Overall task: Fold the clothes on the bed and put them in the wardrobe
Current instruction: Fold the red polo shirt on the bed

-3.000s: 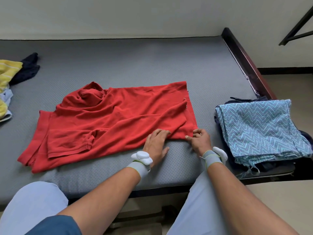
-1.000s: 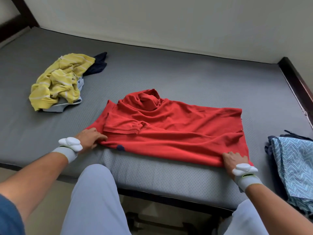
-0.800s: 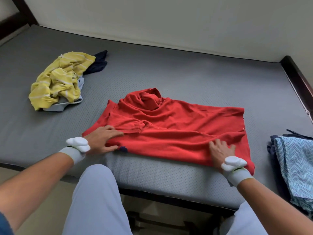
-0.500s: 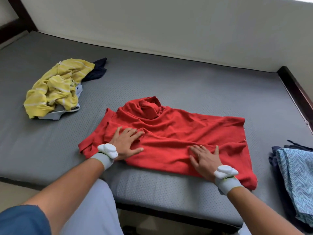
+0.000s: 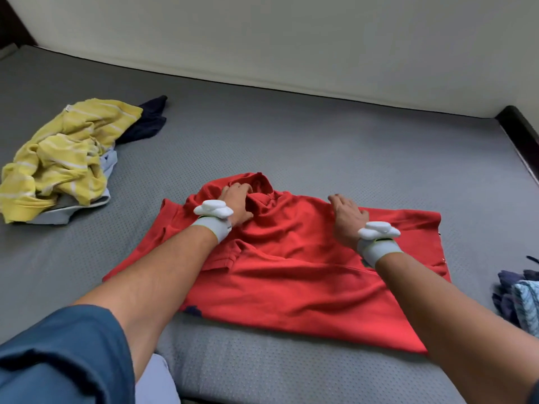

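Red shirt (image 5: 291,275) under left hand (image 5: 236,204), right hand (image 5: 347,218).

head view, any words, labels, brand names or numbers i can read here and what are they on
No readable text anywhere in this view.
red shirt: a small dark mark at its near hem, maybe a logo, too blurred to read.
yellow striped shirt: a pale tab at its top edge, nothing legible.
Bands on the wrists of the left hand and right hand: no lettering visible.
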Demonstrator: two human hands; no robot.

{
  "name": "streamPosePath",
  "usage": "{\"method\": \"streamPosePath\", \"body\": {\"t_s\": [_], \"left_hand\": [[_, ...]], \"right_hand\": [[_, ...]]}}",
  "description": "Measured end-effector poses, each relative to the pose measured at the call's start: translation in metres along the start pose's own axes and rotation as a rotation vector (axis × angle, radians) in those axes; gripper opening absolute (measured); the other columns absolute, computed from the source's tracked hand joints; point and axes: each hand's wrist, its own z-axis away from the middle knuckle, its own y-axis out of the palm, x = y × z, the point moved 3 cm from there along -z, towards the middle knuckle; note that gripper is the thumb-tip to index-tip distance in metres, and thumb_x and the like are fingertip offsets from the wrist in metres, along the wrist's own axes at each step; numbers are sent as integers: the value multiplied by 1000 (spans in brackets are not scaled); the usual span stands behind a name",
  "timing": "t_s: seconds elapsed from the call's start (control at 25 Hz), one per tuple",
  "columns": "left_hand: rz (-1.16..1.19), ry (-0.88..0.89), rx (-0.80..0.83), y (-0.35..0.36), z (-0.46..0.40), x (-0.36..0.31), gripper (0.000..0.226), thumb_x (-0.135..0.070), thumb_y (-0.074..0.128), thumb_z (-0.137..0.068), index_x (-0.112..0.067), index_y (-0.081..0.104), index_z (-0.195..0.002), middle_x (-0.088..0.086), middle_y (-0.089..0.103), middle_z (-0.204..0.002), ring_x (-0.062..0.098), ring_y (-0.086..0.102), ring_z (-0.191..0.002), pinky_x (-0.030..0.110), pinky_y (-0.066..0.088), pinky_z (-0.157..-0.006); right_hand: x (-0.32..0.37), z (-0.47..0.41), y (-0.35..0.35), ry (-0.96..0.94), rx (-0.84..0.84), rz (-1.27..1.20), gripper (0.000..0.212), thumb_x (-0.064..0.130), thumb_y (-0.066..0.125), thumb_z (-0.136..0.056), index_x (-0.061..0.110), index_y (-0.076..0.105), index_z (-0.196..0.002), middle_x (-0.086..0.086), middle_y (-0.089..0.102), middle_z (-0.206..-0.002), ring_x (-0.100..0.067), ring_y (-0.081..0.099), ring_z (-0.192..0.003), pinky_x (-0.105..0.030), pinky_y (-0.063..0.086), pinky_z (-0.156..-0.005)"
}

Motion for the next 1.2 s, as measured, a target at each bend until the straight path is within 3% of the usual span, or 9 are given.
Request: {"method": "streamPosePath", "body": {"t_s": [0.12,0.24,0.4,0.52,0.64,0.72,0.8,1.0,1.2], "left_hand": [[-40,22,8,-4,-11,12,34,-28,74,-80,-18,66,-112,2,60,-125,27,44,-120,35,30,-99],[-5,163,-74,-14,-18,21,21,-21,66,-84,-18,66,-105,-1,58,-126,26,43,-124,37,33,-96],[-13,293,45,-32,-14,13,19,-26,57,-90,-18,52,-107,9,63,-92,30,60,-87,29,33,-67],[-154,349,14,-55,-1,13,36,-19,61,-81,-24,52,-116,8,66,-95,29,62,-87,30,39,-67],[-104,506,-39,-70,55,22,36,-21,59,-68,-28,56,-103,2,68,-87,26,65,-79,32,48,-70],[-281,656,36,-51,113,38,36,-30,64,-60,-26,60,-96,-7,68,-80,17,65,-72,26,46,-69],[-348,591,190,-27,153,65,43,-31,71,-57,-26,63,-98,-12,69,-88,10,66,-81,23,43,-77],[-181,361,127,-16,173,70,30,-23,68,-73,-17,65,-102,2,67,-97,25,61,-93,34,46,-87],[19,475,27,-38,184,77,30,-12,65,-75,-19,58,-103,1,62,-90,16,52,-85,24,40,-77]], "right_hand": [[2,-20,-1,36,39,104,60,-2,47,-84,18,34,-140,-5,48,-138,-25,40,-131,-54,26,-107],[0,-28,5,0,24,150,42,8,55,-85,18,50,-126,-7,57,-123,-27,49,-120,-45,27,-106],[-2,-11,-4,-229,-35,11,17,13,57,-85,8,59,-101,-13,53,-106,-35,57,-96,-39,45,-75],[8,26,-28,-481,-152,100,12,3,50,-84,9,56,-93,-12,55,-93,-34,61,-77,-34,36,-58],[19,88,-21,-669,-189,220,16,12,41,-77,18,53,-86,-3,54,-77,-24,60,-60,-30,41,-46],[22,123,8,-610,-20,246,24,12,36,-84,18,51,-101,-4,57,-89,-26,65,-74,-34,50,-56],[21,139,24,-418,166,276,28,12,39,-91,16,47,-118,-7,56,-110,-29,64,-96,-39,51,-72],[14,138,16,-189,170,388,30,19,42,-91,19,47,-120,-2,57,-123,-26,56,-114,-39,44,-88],[-21,143,-7,-3,53,470,23,18,33,-94,27,51,-104,3,66,-113,-21,61,-108,-35,40,-84]]}}
